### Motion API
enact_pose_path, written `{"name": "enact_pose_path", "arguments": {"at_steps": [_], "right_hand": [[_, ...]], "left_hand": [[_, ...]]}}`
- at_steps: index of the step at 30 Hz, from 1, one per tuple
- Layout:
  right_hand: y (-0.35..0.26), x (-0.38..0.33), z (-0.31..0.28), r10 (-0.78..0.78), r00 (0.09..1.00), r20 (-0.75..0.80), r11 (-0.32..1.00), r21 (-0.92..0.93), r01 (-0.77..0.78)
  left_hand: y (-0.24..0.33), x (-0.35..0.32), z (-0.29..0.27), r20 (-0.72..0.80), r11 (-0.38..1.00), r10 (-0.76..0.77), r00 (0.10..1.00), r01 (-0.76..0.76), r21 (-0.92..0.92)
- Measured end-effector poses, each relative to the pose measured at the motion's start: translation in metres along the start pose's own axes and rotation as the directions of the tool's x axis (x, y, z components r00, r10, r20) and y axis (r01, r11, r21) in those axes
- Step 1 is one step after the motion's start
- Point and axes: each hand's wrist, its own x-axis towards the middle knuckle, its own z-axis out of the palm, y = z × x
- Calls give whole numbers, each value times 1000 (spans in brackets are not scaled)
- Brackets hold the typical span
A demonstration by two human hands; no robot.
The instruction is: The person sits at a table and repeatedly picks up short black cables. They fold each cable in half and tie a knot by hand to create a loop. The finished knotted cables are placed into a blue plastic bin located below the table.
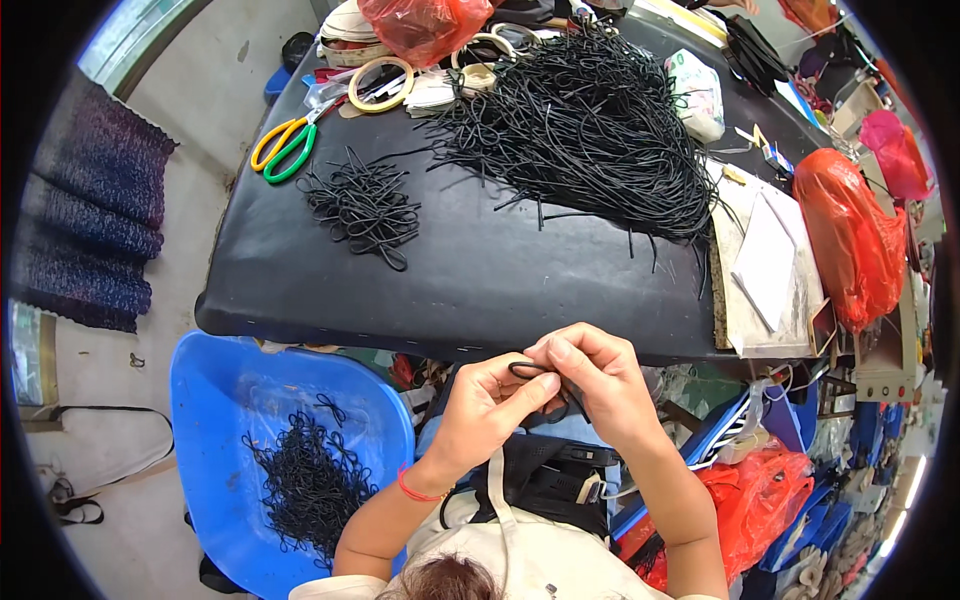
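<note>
Pinching a black cord (524, 364), the left fingers (530, 398) and right fingers (572, 360) were closed on it, its loop showing between their tips near the desk (480, 280).

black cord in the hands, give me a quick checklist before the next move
1. Black cord gripped: ok, between fingertips of left hand and right hand.
2. Cord knotted: cannot tell, fingers hide part.
3. Large cord pile neat: not ok, loose ends stray at its edge.
4. Scissors laid down: ok, on the table beside the small cord pile.
5. Blue tub has room: ok, bare bottom shows.
</note>
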Motion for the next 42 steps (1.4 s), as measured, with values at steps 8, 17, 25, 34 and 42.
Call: {"name": "enact_pose_path", "arguments": {"at_steps": [8,17,25,34,42], "right_hand": [[1,6,-9,77,997,8,997,11,-77],[1,-12,-7,-79,990,-119,979,-198,54],[4,-12,-17,-178,983,-38,920,-361,153],[-5,-9,-20,-8,1000,-13,976,-219,5],[7,-1,-15,-176,976,-130,952,-273,136]], "left_hand": [[-5,1,4,-80,998,-17,997,12,-67],[-11,10,3,-265,991,133,955,-136,8],[-2,4,7,-260,977,97,961,-42,211],[-8,6,2,-225,987,83,971,-49,151],[-4,5,4,-156,988,-4,988,28,155]]}}
